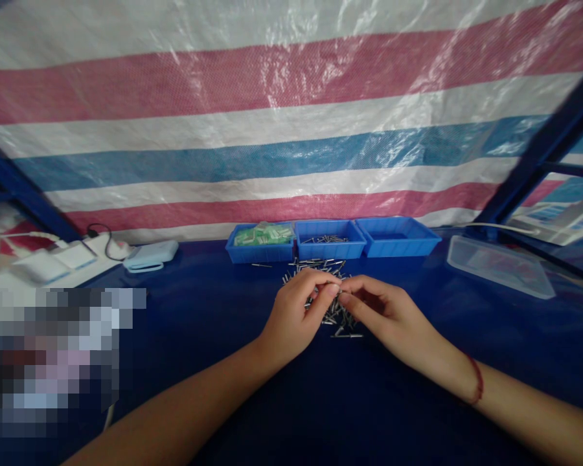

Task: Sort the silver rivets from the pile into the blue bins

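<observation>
My left hand [296, 310] and my right hand [386, 310] meet above a pile of small metal pins [337, 317] on the dark blue table. Thumb and fingers of each hand are pinched together, with the fingertips close to each other. A tiny pale or shiny piece shows between them, too small to name. The hands hide part of the pile. Behind it, a blue bin [330, 249] holds some metal pins, and the blue bin at its left [261, 255] holds green and clear packets [265, 234]. The right-hand blue bin [402, 244] shows no contents.
A clear plastic lid or tray [500, 268] lies at the right. At the left are a light blue case [150, 255], white power strips [53, 262] and cables. A blurred-out patch covers the lower left. A striped sheet [282, 149] hangs behind, between blue frame posts.
</observation>
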Demonstrator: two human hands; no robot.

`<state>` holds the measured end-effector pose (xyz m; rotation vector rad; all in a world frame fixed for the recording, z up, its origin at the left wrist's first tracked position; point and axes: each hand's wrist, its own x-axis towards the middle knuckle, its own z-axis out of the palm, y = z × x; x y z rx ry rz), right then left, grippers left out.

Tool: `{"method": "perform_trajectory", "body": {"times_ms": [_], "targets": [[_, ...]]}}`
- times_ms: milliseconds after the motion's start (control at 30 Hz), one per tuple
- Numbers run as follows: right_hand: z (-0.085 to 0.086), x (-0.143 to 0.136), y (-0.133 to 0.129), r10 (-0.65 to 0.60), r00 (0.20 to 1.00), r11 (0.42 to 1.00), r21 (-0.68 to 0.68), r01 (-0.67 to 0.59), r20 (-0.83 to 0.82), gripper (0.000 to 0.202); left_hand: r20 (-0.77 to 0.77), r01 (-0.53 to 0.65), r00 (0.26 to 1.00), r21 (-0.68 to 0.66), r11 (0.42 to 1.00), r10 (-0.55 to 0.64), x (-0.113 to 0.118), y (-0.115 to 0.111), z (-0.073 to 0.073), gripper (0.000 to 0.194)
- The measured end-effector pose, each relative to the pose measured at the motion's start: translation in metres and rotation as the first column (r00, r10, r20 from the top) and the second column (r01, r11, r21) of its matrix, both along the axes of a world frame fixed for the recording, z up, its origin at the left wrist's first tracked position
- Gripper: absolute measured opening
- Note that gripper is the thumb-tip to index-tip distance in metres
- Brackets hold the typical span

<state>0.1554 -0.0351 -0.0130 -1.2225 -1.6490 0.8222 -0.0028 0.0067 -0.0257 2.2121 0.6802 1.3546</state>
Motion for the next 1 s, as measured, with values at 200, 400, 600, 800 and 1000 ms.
{"method": "perform_trajectory", "body": {"times_ms": [200, 400, 600, 800, 1000], "targets": [[0.005, 0.002, 0.0, -0.102, 0.99, 0.994, 0.03, 0.105, -0.095, 0.019, 0.0, -0.026, 1.0, 0.0, 1.0, 0.026, 0.001, 0.0, -0.002, 0.01], [0.008, 0.004, -0.005, -0.132, 0.991, 0.972, 0.198, 0.13, -0.003, 0.012, -0.034, -0.071, 0.997, -0.009, 0.997, 0.071, 0.001, 0.001, 0.0, 0.008], [0.019, 0.013, -0.003, -0.178, 0.935, 0.872, 0.489, 0.006, 0.306, 0.008, -0.05, -0.063, 0.997, 0.005, 0.998, 0.063, 0.001, 0.0, 0.0, 0.01], [0.024, 0.068, 0.038, -0.627, 0.738, 0.687, 0.624, 0.374, 0.249, 0.018, -0.011, -0.076, 0.997, 0.007, 0.997, 0.076, 0.002, 0.0, -0.003, 0.017], [0.002, 0.116, 0.072, -0.725, 0.571, 0.667, 0.598, 0.444, 0.385, 0.026, -0.094, -0.099, 0.99, 0.091, 0.991, 0.107, 0.001, -0.001, 0.0, 0.012]]}}
